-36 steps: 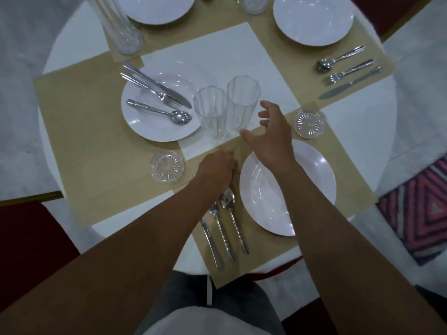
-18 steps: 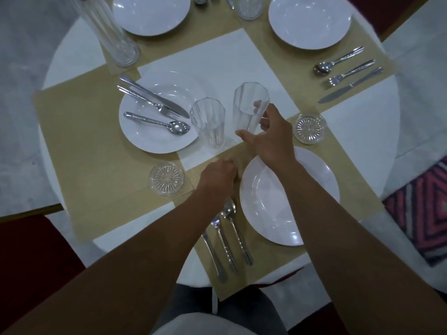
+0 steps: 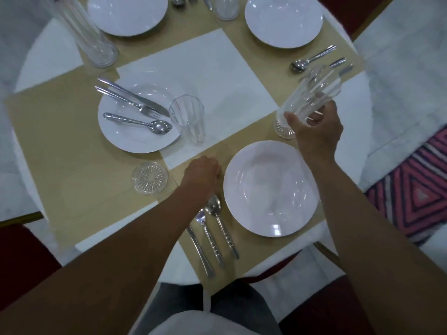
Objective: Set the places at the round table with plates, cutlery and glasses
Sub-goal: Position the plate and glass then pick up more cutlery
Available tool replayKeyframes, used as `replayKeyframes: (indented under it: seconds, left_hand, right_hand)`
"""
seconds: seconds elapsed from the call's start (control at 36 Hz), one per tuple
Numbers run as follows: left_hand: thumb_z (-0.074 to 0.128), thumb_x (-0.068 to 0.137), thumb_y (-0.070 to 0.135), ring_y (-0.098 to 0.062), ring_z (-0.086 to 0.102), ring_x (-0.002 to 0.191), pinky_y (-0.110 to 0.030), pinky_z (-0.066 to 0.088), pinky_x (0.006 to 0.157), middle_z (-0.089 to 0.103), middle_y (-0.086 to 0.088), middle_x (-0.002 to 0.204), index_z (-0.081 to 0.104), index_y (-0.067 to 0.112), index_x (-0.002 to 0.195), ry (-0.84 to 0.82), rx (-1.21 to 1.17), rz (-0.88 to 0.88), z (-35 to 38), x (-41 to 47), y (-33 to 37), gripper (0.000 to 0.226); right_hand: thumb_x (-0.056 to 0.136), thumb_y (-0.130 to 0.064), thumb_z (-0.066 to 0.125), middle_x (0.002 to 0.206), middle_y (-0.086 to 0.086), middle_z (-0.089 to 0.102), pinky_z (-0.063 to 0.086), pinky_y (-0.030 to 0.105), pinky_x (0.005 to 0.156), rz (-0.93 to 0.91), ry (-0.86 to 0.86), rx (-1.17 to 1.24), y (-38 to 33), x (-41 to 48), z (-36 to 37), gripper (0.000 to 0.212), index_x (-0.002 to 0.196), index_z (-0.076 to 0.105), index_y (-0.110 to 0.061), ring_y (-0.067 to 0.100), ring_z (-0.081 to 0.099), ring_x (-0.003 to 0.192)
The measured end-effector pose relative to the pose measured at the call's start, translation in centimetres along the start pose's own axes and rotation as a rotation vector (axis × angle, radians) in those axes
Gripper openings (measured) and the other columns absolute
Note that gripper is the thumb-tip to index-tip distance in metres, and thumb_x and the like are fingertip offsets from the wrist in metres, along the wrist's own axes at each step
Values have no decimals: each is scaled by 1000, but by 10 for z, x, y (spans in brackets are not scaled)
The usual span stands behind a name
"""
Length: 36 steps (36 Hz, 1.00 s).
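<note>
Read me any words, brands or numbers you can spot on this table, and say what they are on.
None: no readable text anywhere in view.
The round white plates, the tall clear drinking glass in the right hand and the ribbed glass coaster show no lettering.
The steel cutlery handles carry an embossed pattern too small to make out.

Pale marbled floor [image 3: 399, 56]; striped red-and-navy rug [image 3: 416, 189] at right; dark red chair seat [image 3: 21, 257] lower left.
</note>
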<state>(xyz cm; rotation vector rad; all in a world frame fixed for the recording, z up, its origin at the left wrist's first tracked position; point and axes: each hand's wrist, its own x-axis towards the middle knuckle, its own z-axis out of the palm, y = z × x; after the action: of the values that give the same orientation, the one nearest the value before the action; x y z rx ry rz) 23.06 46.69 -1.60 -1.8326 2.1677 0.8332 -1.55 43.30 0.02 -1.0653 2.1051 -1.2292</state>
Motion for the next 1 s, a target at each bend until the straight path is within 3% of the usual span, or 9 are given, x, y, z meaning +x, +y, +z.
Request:
replayKeyframes:
  seconds: [0.11,0.31,0.61,0.86,1.0]
  left_hand:
    - [69,78,9,-33,64,87,-29,41,65,63,-12,92,68,12,96,0,8,3,0,-1,0,18]
    - [65,82,8,-33,65,85,-34,49,71,65,-14,92,67,6,100,24,45,25,2,-1,-1,19]
    - [65,80,6,-32,66,87,-37,55,75,67,-14,93,64,6,103,-32,135,19,1,3,0,23]
    - [65,78,4,-33,65,77,-31,44,61,62,-13,83,64,9,84,-7,101,9,-1,0,3,8]
    - [65,80,9,-31,65,81,-30,46,65,64,-12,86,65,7,95,-15,114,35,0,-1,0,15]
  right_hand:
    - [65,-43,89,100,-18,69,51,6,72,22,-30,-5,5,7,-6,65,121,63,-23,-14,66,79]
    - [64,-41,89,106,-11,72,54,10,72,30,-68,-36,14,7,-6,63,118,63,-23,2,72,86]
    - [67,-39,89,104,-12,68,45,0,65,28,-73,-56,19,10,-3,63,120,62,-20,-9,65,81]
    - [64,-40,89,111,-7,72,56,11,75,21,-89,-60,21,10,-4,68,123,60,-22,5,72,89]
    - [61,-41,92,115,-14,66,50,3,80,78,-161,-28,23,7,-9,85,134,52,-26,-5,67,99]
